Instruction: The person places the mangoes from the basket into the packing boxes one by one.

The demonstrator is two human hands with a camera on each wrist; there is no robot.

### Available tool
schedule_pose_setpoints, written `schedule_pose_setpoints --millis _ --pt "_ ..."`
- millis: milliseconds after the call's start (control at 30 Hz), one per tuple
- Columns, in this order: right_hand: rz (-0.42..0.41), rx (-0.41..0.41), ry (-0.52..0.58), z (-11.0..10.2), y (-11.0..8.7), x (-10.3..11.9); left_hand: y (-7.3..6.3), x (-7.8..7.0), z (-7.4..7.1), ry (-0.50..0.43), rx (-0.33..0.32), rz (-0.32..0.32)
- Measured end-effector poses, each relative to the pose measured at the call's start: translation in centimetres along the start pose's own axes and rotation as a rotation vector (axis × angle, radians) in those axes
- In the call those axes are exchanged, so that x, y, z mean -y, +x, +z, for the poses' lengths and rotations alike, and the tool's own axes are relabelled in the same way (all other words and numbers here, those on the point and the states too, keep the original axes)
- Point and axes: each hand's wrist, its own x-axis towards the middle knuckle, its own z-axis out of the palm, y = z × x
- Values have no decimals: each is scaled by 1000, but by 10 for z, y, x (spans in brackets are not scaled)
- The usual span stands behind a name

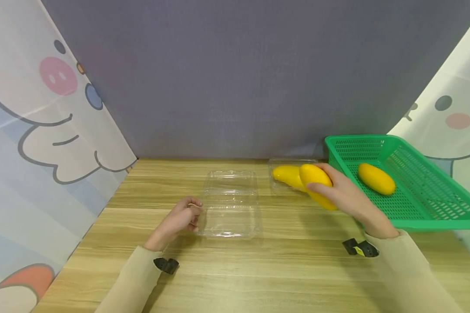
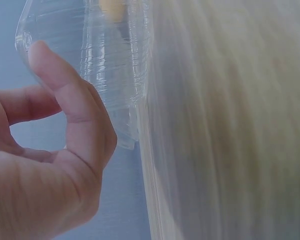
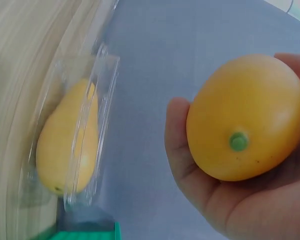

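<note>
Middle container (image 1: 229, 221) on table (image 1: 239, 278), left hand (image 1: 180, 219) at its left edge. Rear container (image 1: 273, 164) behind-right, boxed fruit (image 1: 287, 174) in it. Basket (image 1: 438, 224) far right, basket fruit (image 1: 376, 178) in it. Held fruit (image 1: 314, 174) in right hand (image 1: 344, 192).

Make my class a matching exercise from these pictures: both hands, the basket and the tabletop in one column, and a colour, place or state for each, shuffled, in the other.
Column one
1. Right hand
2. Left hand
3. Basket
4. Tabletop

Column two
A. Green, with slotted sides
B. Beside the open clear plastic container
C. Patterned with wood grain
D. Gripping a yellow mango

Right pairs: 1-D; 2-B; 3-A; 4-C
</note>
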Motion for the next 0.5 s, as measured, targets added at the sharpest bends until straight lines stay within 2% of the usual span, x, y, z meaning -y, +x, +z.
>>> schedule_pose_setpoints --millis 500 --pt "-12 4 67 19 8 15 3 3 -1 -15 17 -4"
